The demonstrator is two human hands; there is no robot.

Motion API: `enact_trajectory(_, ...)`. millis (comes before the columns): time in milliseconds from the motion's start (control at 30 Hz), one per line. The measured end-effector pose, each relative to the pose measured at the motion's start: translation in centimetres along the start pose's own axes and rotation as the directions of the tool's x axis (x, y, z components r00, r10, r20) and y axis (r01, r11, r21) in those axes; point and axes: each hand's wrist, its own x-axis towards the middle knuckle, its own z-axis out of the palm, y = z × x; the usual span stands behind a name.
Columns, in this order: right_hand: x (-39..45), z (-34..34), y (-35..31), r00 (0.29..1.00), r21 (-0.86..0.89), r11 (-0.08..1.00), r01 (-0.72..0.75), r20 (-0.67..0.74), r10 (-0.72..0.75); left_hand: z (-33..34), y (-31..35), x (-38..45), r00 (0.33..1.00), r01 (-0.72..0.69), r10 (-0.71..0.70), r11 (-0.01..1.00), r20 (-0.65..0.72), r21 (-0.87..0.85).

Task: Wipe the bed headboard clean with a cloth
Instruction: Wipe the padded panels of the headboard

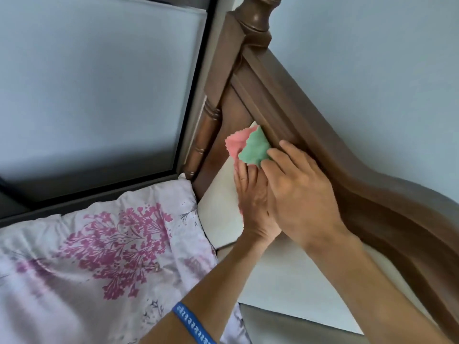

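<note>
While wiping goes on: pink and green cloth (249, 148) pressed flat on brown headboard (298, 135), middle of the frame.
Hands: left hand (253, 194) and right hand (298, 184) both flat on the cloth, fingers mostly straight.
Done: cannot tell.
Left: likely the long curved rail toward the lower right, and the post (253, 18) at top.
</note>
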Motion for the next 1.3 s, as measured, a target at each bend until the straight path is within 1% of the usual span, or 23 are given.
enact_trajectory(33,0.0,0.5,0.2,1.000,-0.004,1.000,0.020,0.003,-0.020,0.1,-0.9,0.5,0.999,0.043,-0.044,0.993,-0.003,-0.108)
enact_trajectory(67,-0.3,0.9,0.5,0.999,-0.022,0.999,0.042,0.004,-0.042,0.2,-2.2,1.0,0.989,0.140,-0.148,0.955,-0.011,-0.263)
enact_trajectory(133,-0.7,1.8,0.8,0.996,-0.083,0.993,0.085,-0.015,-0.087,0.0,-5.2,2.0,0.892,0.409,-0.444,0.720,0.081,-0.560)
enact_trajectory(200,-0.8,2.8,0.9,0.995,-0.110,0.990,0.089,-0.041,-0.094,0.0,-8.1,1.6,0.757,0.572,-0.625,0.493,0.191,-0.655)
enact_trajectory(233,-0.7,3.1,0.8,0.995,-0.132,0.988,0.080,-0.052,-0.088,-0.2,-8.3,1.2,0.724,0.600,-0.658,0.450,0.208,-0.662)
enact_trajectory(267,-0.4,3.6,0.5,0.995,-0.165,0.984,0.071,-0.055,-0.081,-0.2,-8.0,0.8,0.730,0.591,-0.651,0.452,0.205,-0.669)
enact_trajectory(333,-0.1,4.4,-0.5,0.996,-0.209,0.977,0.050,-0.064,-0.064,-0.7,-5.4,0.2,0.808,0.498,-0.566,0.510,0.162,-0.702)
enact_trajectory(433,0.0,5.3,-1.9,0.991,-0.217,0.975,-0.036,-0.132,0.007,-1.0,-3.0,-1.0,0.933,0.306,-0.360,0.749,0.027,-0.588)
enact_trajectory(500,0.1,5.8,-2.3,0.986,-0.200,0.978,-0.060,-0.163,0.027,-0.8,-3.5,-1.4,0.959,0.249,-0.284,0.834,0.005,-0.493)
enact_trajectory(533,0.1,6.0,-2.5,0.984,-0.182,0.981,-0.069,-0.175,0.037,-0.7,-4.0,-1.3,0.964,0.236,-0.266,0.834,0.011,-0.499)
enact_trajectory(600,0.1,6.3,-2.6,0.984,-0.139,0.986,-0.092,-0.167,0.068,-0.5,-5.2,-0.5,0.950,0.272,-0.308,0.736,0.050,-0.620)
enact_trajectory(667,-0.3,6.8,-2.9,0.986,-0.152,0.984,-0.090,-0.152,0.067,0.9,-8.0,-0.6,0.869,0.435,-0.474,0.597,0.141,-0.674)
enact_trajectory(767,-0.7,7.5,-2.9,0.987,-0.196,0.976,-0.091,-0.148,0.062,4.0,-14.9,-3.2,0.591,0.719,-0.721,0.268,0.362,-0.641)
enact_trajectory(833,-0.7,8.0,-3.0,0.984,-0.219,0.971,-0.096,-0.168,0.060,5.7,-18.7,-5.0,0.424,0.825,-0.784,0.128,0.453,-0.551)
enact_trajectory(867,-0.7,8.2,-3.1,0.983,-0.222,0.970,-0.094,-0.174,0.056,5.9,-19.7,-5.5,0.376,0.851,-0.795,0.094,0.476,-0.516)
enact_trajectory(900,-0.6,8.4,-3.2,0.983,-0.225,0.970,-0.087,-0.179,0.047,5.9,-19.7,-5.4,0.371,0.859,-0.802,0.105,0.467,-0.502)
enact_trajectory(967,-0.7,8.5,-3.1,0.983,-0.239,0.966,-0.100,-0.175,0.058,4.6,-17.2,-4.5,0.459,0.830,-0.780,0.205,0.426,-0.518)
enact_trajectory(1033,-0.8,8.2,-3.2,0.983,-0.234,0.965,-0.116,-0.167,0.078,2.4,-12.7,-3.6,0.634,0.718,-0.666,0.318,0.393,-0.619)
enact_trajectory(1100,-0.7,7.9,-3.5,0.981,-0.219,0.966,-0.140,-0.162,0.106,0.2,-8.5,-3.0,0.832,0.507,-0.479,0.448,0.281,-0.736)
enact_trajectory(1133,-0.6,7.9,-3.7,0.979,-0.205,0.965,-0.162,-0.159,0.130,-0.1,-7.7,-2.6,0.882,0.428,-0.411,0.487,0.232,-0.762)
enact_trajectory(1200,-1.0,7.9,-4.6,0.976,-0.164,0.969,-0.187,-0.141,0.165,0.6,-9.1,-2.5,0.880,0.432,-0.408,0.474,0.243,-0.768)
enact_trajectory(1233,-1.3,8.1,-5.0,0.974,-0.156,0.968,-0.198,-0.143,0.176,1.1,-10.5,-2.4,0.845,0.477,-0.462,0.426,0.269,-0.769)
enact_trajectory(1300,-1.9,8.6,-5.3,0.971,-0.177,0.959,-0.220,-0.138,0.198,2.5,-13.7,-2.3,0.725,0.612,-0.582,0.302,0.367,-0.731)
